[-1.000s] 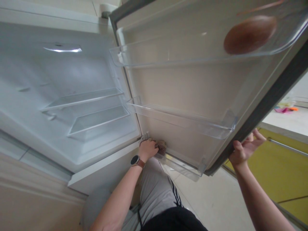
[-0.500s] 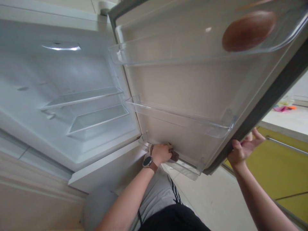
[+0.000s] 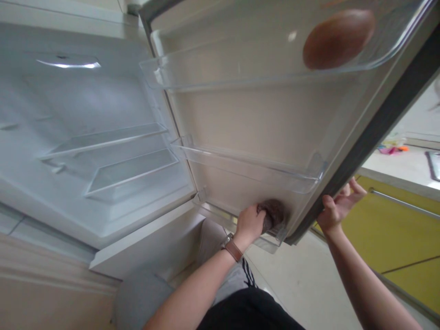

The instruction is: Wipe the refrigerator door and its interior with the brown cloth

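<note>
My left hand [image 3: 250, 223], with a brown watch strap at its wrist, is closed on a dark brown cloth [image 3: 272, 213]. It presses the cloth against the inner face of the open fridge door [image 3: 257, 119], at the right end of the lowest clear door shelf [image 3: 220, 214]. My right hand [image 3: 338, 208] grips the door's dark outer edge, thumb on the inner side and fingers partly hidden behind it. Higher up, a middle clear shelf [image 3: 247, 162] crosses the door. The top clear shelf [image 3: 240, 78] holds a reddish-brown oval object [image 3: 338, 39].
To the left is the fridge interior [image 3: 85, 101], with a lit lamp and two glass shelves [image 3: 134, 169]. A yellow cabinet [image 3: 395, 233] under a white counter [image 3: 412, 167] stands right of the door. Small colourful items [image 3: 393, 150] lie on that counter.
My left hand has wiped the cloth rightward along the lowest shelf to its right end. My right hand keeps its hold on the door edge. The view has shifted slightly.
</note>
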Demonstrator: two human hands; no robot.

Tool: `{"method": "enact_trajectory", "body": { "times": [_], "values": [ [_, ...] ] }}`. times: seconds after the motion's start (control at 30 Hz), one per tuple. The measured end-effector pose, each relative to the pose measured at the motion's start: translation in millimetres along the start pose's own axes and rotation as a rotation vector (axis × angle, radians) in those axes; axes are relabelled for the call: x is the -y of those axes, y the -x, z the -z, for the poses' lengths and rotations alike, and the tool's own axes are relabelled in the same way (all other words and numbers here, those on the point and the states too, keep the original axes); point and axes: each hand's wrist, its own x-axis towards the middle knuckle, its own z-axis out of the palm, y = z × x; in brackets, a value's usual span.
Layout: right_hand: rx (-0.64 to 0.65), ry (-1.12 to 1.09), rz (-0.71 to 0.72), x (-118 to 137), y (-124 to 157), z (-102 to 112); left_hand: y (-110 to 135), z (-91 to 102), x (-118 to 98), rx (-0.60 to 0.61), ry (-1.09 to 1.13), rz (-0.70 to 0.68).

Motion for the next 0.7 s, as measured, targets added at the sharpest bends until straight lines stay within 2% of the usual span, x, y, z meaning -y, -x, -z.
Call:
{"method": "enact_trajectory", "body": {
  "times": [0.07,0.17,0.27,0.33,0.43,0.53,0.7],
  "values": [
    [-0.010,0.011,-0.024,0,0,0,8,-1.1,-1,0.026,0.000,-0.131],
    [-0.016,0.045,-0.041,0,0,0,29,-10.1,-4,0.125,-0.105,-0.440],
    [-0.014,0.105,-0.068,0,0,0,42,-17.7,0,0.097,-0.173,-0.685],
    [-0.012,0.147,-0.088,1,1,0,43,-19.0,10,0.079,-0.198,-0.767],
    [-0.008,0.181,-0.080,5,3,-1,38,-16.7,37,0.071,-0.255,-0.818],
    [0.010,0.185,-0.044,10,5,-2,32,-9.7,74,0.042,-0.306,-0.790],
    [0.031,0.237,-0.035,10,5,0,18,24.4,149,-0.072,-0.305,-0.563]
  ]
}}
